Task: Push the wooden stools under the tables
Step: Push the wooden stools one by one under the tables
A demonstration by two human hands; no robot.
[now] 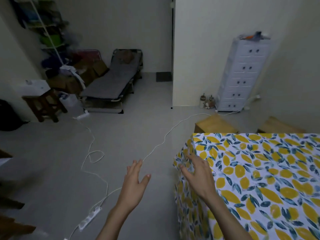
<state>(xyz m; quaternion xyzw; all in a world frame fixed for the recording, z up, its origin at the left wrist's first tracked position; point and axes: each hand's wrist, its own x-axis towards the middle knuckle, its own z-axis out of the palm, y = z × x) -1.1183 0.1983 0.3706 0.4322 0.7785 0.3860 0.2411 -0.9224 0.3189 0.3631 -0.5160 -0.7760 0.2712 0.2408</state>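
Observation:
A table (pixel 259 170) under a lemon-print cloth fills the lower right. Two light wooden stools stand beyond its far edge: one (pixel 214 124) near the table's left corner, the other (pixel 278 126) further right, both partly hidden by the tabletop. A dark wooden stool (pixel 43 104) stands at the far left beside a white box. My left hand (pixel 135 182) is held out over the floor, fingers apart, holding nothing. My right hand (pixel 197 172) hovers at the table's near left corner with fingers spread, also holding nothing.
White cables (pixel 93 153) loop across the grey floor to a power strip (pixel 90 217) near my left arm. A folding cot (pixel 110 84) and cluttered shelves (pixel 52 37) stand at the back left. A white drawer tower (pixel 242 75) leans by the right wall.

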